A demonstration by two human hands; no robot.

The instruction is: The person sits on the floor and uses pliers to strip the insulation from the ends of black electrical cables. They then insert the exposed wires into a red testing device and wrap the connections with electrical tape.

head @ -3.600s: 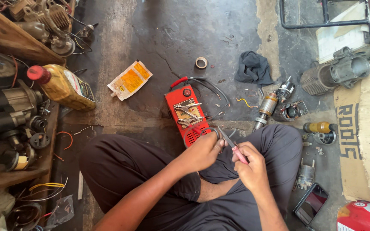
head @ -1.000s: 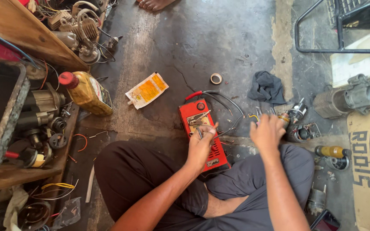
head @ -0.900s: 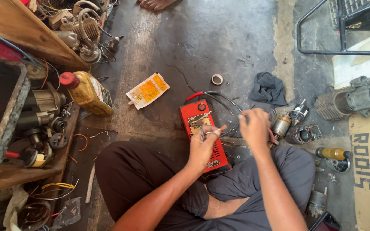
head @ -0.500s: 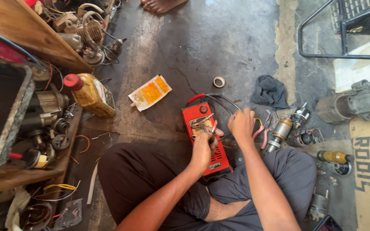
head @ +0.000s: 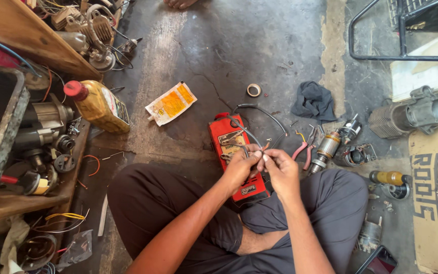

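Head view, the only view. The person sits cross-legged on a concrete floor. The landmark is the red box-shaped device, which lies on the floor just in front of the crossed legs.

Hands: the left hand and right hand are brought together directly over the near half of the red device, fingertips almost meeting. Both appear pinched on the bare end of a thin wire. The grip itself is too small to confirm fully. A black cable loops from the far end of the device round toward the hands.

Surroundings, relative to the red device: pink-handled pliers lie just to its right, untouched. Further right rests a motor armature, and beyond that a ribbed metal housing. A dark rag lies to the far right. A small tape roll sits just beyond the device. An empty yellow sachet lies to the far left, with an oil bottle with a red cap further left still.

Progress, as judged: the wire work is in hand, not finished. The wire ends are held loose, with no tape on them. The armature and other motor parts lie separate, unassembled.
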